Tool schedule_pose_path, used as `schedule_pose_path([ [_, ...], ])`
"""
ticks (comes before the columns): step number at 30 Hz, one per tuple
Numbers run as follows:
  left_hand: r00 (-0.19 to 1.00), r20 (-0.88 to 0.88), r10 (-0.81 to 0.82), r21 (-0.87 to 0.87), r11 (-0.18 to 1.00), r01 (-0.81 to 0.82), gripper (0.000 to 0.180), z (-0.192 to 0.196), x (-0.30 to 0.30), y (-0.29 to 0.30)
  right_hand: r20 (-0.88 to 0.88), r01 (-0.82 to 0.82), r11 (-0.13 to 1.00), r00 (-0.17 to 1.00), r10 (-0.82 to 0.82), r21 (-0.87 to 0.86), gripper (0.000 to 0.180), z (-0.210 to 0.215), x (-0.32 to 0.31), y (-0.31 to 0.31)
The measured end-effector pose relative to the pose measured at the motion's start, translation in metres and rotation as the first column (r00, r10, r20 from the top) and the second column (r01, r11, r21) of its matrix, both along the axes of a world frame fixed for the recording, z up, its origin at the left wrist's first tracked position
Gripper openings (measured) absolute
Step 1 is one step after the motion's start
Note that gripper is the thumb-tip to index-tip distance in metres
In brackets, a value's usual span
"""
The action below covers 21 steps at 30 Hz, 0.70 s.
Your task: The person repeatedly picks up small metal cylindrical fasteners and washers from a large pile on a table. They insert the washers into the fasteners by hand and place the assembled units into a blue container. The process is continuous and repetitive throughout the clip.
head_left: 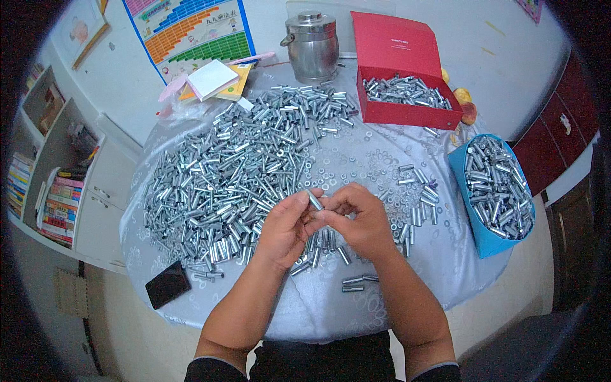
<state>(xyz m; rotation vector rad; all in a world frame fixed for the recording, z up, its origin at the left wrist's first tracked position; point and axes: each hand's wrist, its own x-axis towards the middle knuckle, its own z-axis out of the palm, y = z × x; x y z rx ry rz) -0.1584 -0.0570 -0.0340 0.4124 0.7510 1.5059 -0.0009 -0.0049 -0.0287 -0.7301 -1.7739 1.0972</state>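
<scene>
1 metal sleeve (315, 200), silver and tube-shaped, held over the tabletop (305, 318), about midway between left and right edges, nearer the near edge. Left hand (284, 223): thumb and fingers clamped on it. Right hand (358, 216): fingertips bunched together at its lower end; cannot tell if they grip it or some smaller part.

Handling, judged by eye: stiff, hard, fairly light singly, hardly fragile. Smooth, shiny wall; likely slippery, apt to roll. Best hold: thumb and forefinger round mid-barrel, both ends left free. Loose pile (229, 172) toward the left edge likely heavy in bulk.

Writing: none made out on the sleeve. Red box (407, 118), far edge, right of centre: small pale print inside the raised lid. Poster (197, 38) on the wall beyond the far edge: large dark characters, coloured grid. Book spines (60, 207) beyond the left edge: lettered, too small to read. Blue bin (476, 219), right edge: no label seen.
</scene>
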Motion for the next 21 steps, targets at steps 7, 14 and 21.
schedule_pose_path([
  [7, 0.986, -0.155, 0.068, -0.043, 0.996, -0.075, 0.03, -0.001, -0.009, 0.002, 0.529, -0.059, 0.98, 0.847, -0.05, 0.188, 0.017, -0.013, 0.02, 0.022],
  [14, 0.857, -0.506, 0.091, -0.015, 0.993, -0.115, 0.035, -0.009, -0.003, 0.002, 0.681, -0.172, 0.973, 0.732, 0.023, 0.152, 0.018, -0.018, 0.011, 0.018],
  [21, 0.69, -0.715, 0.111, 0.092, 0.994, -0.065, 0.029, -0.014, -0.002, -0.003, 0.319, 0.061, 0.992, 0.947, -0.022, -0.111, 0.015, -0.01, 0.011, 0.017],
])
